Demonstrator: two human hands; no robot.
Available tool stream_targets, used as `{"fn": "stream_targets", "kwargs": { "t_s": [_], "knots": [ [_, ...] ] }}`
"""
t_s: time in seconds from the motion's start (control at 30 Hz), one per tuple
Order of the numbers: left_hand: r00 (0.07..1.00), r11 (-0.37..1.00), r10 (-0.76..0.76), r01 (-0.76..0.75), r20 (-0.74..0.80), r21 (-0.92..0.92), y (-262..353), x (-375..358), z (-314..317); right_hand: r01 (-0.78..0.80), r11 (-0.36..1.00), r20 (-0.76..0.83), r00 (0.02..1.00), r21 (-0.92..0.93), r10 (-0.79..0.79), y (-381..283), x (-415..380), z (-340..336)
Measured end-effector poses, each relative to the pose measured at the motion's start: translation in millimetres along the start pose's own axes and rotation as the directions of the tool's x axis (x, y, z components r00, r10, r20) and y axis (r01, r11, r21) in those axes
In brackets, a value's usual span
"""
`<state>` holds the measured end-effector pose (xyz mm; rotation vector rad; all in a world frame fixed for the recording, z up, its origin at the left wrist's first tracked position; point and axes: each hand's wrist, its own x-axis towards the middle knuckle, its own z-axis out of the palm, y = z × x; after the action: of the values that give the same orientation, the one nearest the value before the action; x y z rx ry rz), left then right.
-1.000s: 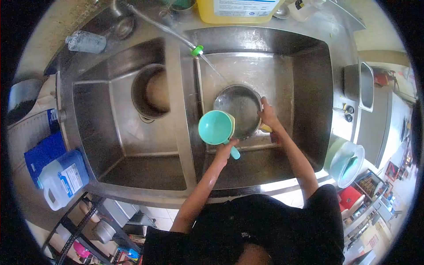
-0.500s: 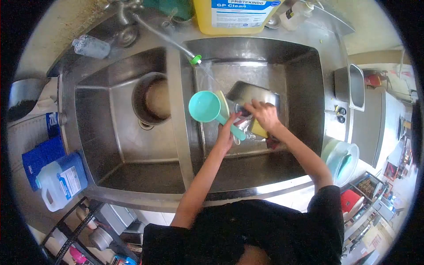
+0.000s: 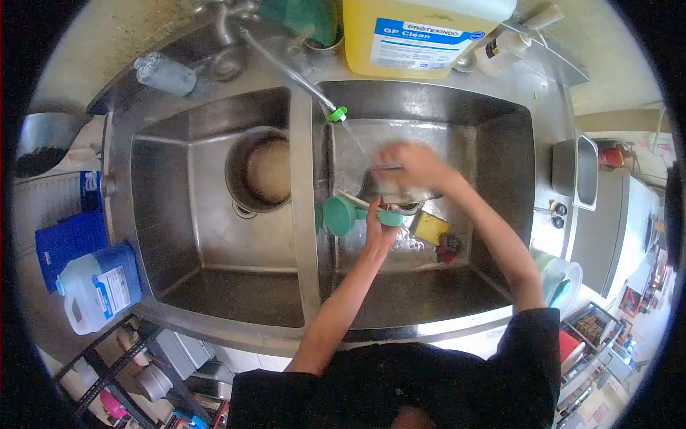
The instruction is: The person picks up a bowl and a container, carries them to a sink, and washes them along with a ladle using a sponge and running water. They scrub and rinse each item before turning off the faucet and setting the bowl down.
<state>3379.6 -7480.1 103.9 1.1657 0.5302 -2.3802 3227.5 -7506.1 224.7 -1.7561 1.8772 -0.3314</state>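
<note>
My left hand (image 3: pixel 381 230) is wrapped round the handle of a green plastic water dipper (image 3: pixel 339 217) over the right sink basin. A pale, thin-edged item beside the dipper seems to be in the same grip. My right hand (image 3: pixel 413 166) is smeared by motion above a metal pan (image 3: pixel 418 190), near the water stream; I cannot tell what its fingers hold. Water runs from the hose tap with a green tip (image 3: pixel 336 114). Just right of my left hand, a yellow sponge (image 3: pixel 431 227) lies on the basin floor, touching a dark red scrubber (image 3: pixel 449 247).
A pot (image 3: pixel 268 171) with pale contents stands in the left basin. Behind the basins are a yellow jug of cleaner (image 3: pixel 364 57) and a clear bottle (image 3: pixel 166 75). A steel container (image 3: pixel 564 168) and scissors (image 3: pixel 558 213) lie on the right ledge.
The dipper has tipped, its bowl now turned away, and sits lower in view. My right hand has moved up and left toward the stream. The sponge and scrubber are now uncovered.
</note>
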Motion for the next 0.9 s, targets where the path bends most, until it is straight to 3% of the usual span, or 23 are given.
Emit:
{"fn": "stream_targets", "kwargs": {
  "t_s": [0.07, 0.13, 0.2, 0.3, 0.33, 0.47, 0.57, 0.7, 0.83, 0.9],
  "knots": [
    [0.999, 0.997, 0.036, -0.035, 0.017, -0.068, -6, 0, -6, 0.119, 0.963, -0.335, 0.942, 0.241, -0.032, 4, 51, -17],
    [0.998, 0.997, 0.048, -0.045, 0.039, -0.066, -6, 1, -6, 0.198, 0.919, -0.44, 0.897, 0.342, -0.03, 20, 106, -2],
    [0.996, 0.993, 0.084, -0.084, 0.001, -0.085, -2, 3, -1, 0.046, 0.887, -0.154, 0.988, 0.46, 0.029, 17, 133, -2],
    [0.994, 0.991, 0.064, -0.054, 0.084, -0.121, 5, 10, 0, 0.079, 0.94, -0.046, 0.997, 0.331, -0.068, 10, 141, 1],
    [0.991, 0.991, 0.059, -0.043, 0.121, -0.127, 6, 11, -1, 0.083, 0.944, -0.044, 0.996, 0.318, -0.073, 9, 141, -1],
    [0.999, 0.976, 0.039, -0.035, 0.016, -0.215, 6, 6, 5, 0.077, 0.964, -0.033, 0.997, 0.256, -0.071, 12, 124, -31],
    [1.0, 0.98, 0.02, -0.017, 0.013, -0.196, 8, 3, 4, 0.03, 0.987, 0.079, 0.996, 0.159, -0.043, 12, 121, -59],
    [0.997, 0.987, -0.004, 0.016, 0.077, -0.159, 9, 5, -8, 0.121, 0.967, 0.056, 0.989, 0.223, -0.137, 7, 119, -55],
    [0.99, 0.981, -0.093, 0.11, 0.108, -0.161, 7, -12, -11, 0.088, 0.994, 0.095, 0.991, 0.069, -0.095, 19, 122, -60],
    [0.988, 0.983, -0.095, 0.112, 0.12, -0.142, 6, -16, -22, 0.115, 0.993, 0.038, 0.993, 0.007, -0.115, 19, 124, -54]
  ]
}}
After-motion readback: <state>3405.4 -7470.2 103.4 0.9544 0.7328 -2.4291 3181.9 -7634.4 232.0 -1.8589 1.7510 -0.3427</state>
